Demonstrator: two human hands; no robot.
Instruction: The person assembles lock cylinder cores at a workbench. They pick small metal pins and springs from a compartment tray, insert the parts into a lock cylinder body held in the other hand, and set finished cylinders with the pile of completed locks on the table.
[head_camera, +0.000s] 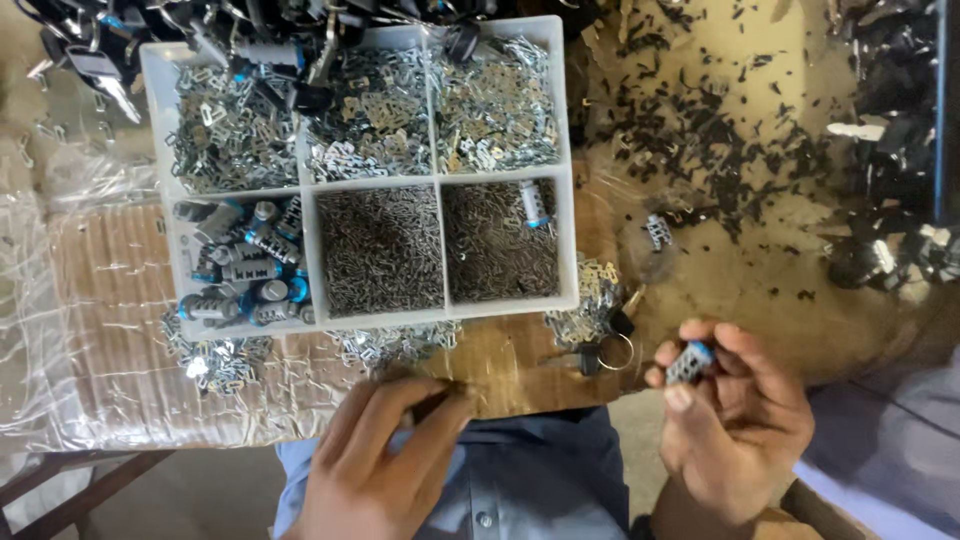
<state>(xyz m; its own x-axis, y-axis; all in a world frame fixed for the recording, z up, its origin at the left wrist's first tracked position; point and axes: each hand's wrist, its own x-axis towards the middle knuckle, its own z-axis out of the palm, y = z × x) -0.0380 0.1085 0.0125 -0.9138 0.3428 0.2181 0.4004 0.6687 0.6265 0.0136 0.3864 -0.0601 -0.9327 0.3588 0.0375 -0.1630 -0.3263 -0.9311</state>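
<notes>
Right hand (735, 425) raised, fingers grasping a lock cylinder (690, 362); left hand (375, 465) pinched, contents unclear.

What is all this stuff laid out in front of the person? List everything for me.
Compartment tray: one, white, six sections, table centre.
Flat metal plates: many, silver, the three far sections.
Small pins: many, grey, two near sections.
Lock cylinders: several, silver and blue, near-left section; one lies on the pins.
Black bits: many, scattered right of the tray.
Keys: a few, black-headed, near table edge.
Plastic sheet: clear, left.
Left hand: fingertips pinched together at table edge.
Right hand: holds a cylinder.
</notes>
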